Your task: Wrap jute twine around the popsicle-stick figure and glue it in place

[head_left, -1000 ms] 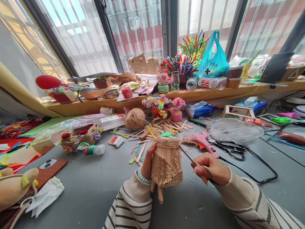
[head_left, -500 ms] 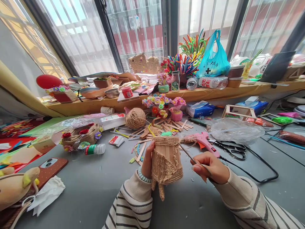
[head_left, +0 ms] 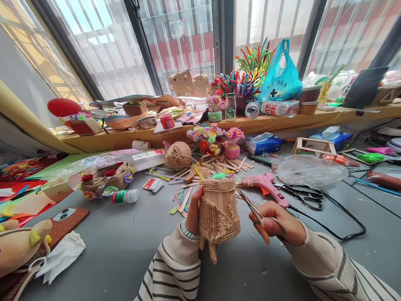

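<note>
Tall, dark-framed windows with bars (head_left: 178, 42) fill the background, above a broad grey surface (head_left: 125, 255) and a long ledge draped in yellow-brown cloth (head_left: 203, 133). On the ledge stands a bright turquoise plastic carrier bag with dark printing (head_left: 278, 83).

The cup-shaped piece of pale wooden slats wound with brown twine (head_left: 222, 213) is in the near middle, upright, with stubby twine-wrapped legs below. The left hand (head_left: 194, 213) grips its left side; whether its legs touch the surface is unclear. Behind its right side lies a pink glue gun (head_left: 275, 194) with a black cord, just beside black-handled scissors (head_left: 308, 197). A round ball of brown twine (head_left: 178, 155) sits farther back, near scattered flat wooden sticks (head_left: 244, 164).

The right hand (head_left: 277, 219) holds a slim silver metal tool with two prongs (head_left: 249, 203), the prongs slightly parted, tips near the piece's upper right edge; contact there cannot be told.
</note>
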`<act>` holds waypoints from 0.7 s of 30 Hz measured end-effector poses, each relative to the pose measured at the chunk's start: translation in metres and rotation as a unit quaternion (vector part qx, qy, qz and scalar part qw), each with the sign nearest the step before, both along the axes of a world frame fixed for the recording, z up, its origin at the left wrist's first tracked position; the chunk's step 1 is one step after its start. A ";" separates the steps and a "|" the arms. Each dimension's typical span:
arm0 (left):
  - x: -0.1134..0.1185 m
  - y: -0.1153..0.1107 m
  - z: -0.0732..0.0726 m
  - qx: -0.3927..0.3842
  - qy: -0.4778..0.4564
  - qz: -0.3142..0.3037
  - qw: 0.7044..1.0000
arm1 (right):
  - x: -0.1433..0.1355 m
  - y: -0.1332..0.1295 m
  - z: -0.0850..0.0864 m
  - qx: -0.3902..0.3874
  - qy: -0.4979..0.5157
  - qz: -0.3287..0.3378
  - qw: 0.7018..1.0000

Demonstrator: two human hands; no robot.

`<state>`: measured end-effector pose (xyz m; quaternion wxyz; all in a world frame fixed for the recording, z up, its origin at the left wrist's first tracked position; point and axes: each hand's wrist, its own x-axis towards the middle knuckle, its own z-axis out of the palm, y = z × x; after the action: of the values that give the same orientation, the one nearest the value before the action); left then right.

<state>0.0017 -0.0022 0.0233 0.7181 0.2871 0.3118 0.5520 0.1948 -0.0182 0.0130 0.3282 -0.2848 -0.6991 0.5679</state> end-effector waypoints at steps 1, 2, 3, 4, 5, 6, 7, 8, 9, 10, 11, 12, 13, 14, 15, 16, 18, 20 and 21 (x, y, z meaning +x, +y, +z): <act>0.000 0.000 0.000 0.001 0.000 -0.001 1.000 | -0.001 0.000 0.000 -0.001 -0.002 0.004 1.000; 0.000 0.000 0.000 0.004 0.000 0.001 1.000 | -0.001 0.000 0.000 -0.001 -0.003 0.007 1.000; 0.000 0.000 0.001 0.008 0.000 0.006 1.000 | -0.002 0.000 0.000 -0.002 -0.004 0.008 1.000; 0.000 0.000 0.001 0.011 0.000 0.011 1.000 | -0.002 0.000 0.000 -0.002 -0.004 0.009 1.000; 0.000 0.000 0.001 0.013 0.001 0.015 1.000 | -0.003 0.000 0.000 -0.002 -0.005 0.010 1.000; 0.001 0.000 0.001 0.013 0.000 0.015 1.000 | -0.003 0.000 -0.001 -0.002 -0.006 0.011 1.000; 0.001 0.000 0.001 0.012 0.000 0.011 1.000 | -0.003 0.000 -0.001 -0.002 -0.007 0.013 1.000; 0.001 0.000 0.001 0.010 0.000 0.004 1.000 | -0.003 0.000 -0.001 -0.001 -0.009 0.014 1.000; 0.001 0.000 0.002 0.008 -0.001 -0.003 1.000 | -0.003 0.001 0.000 -0.001 -0.010 0.015 1.000; 0.001 0.000 0.002 0.008 -0.003 -0.006 1.000 | -0.004 0.001 0.000 0.000 -0.011 0.014 1.000; 0.001 0.000 0.002 0.010 -0.004 -0.005 1.000 | -0.004 0.001 0.000 0.001 -0.012 0.014 1.000; 0.001 0.000 0.001 0.015 -0.005 0.000 1.000 | -0.004 0.001 0.000 0.001 -0.012 0.013 1.000; 0.002 0.000 0.001 0.021 -0.005 0.007 1.000 | -0.004 0.001 0.000 0.001 -0.013 0.011 1.000; 0.002 0.001 0.001 0.027 -0.004 0.012 1.000 | -0.004 0.001 0.000 0.001 -0.013 0.011 1.000; 0.002 0.001 0.000 0.031 -0.002 0.012 0.999 | -0.004 0.001 0.000 0.000 -0.014 0.010 1.000; 0.002 0.001 0.000 0.033 0.000 0.008 0.999 | -0.004 0.001 -0.001 0.000 -0.015 0.010 1.000; 0.001 0.001 -0.002 0.030 0.000 -0.009 1.000 | -0.004 0.001 -0.001 0.000 -0.017 0.007 1.000; 0.001 0.001 -0.003 0.025 -0.002 -0.021 0.999 | -0.004 0.001 0.000 -0.001 -0.018 0.004 1.000; 0.001 0.001 -0.003 0.022 -0.004 -0.024 0.999 | -0.004 0.000 0.000 -0.002 -0.019 0.004 1.000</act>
<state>0.0024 -0.0016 0.0198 0.7258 0.3080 0.2903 0.5423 0.1905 -0.0178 0.0130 0.3123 -0.2935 -0.7053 0.5646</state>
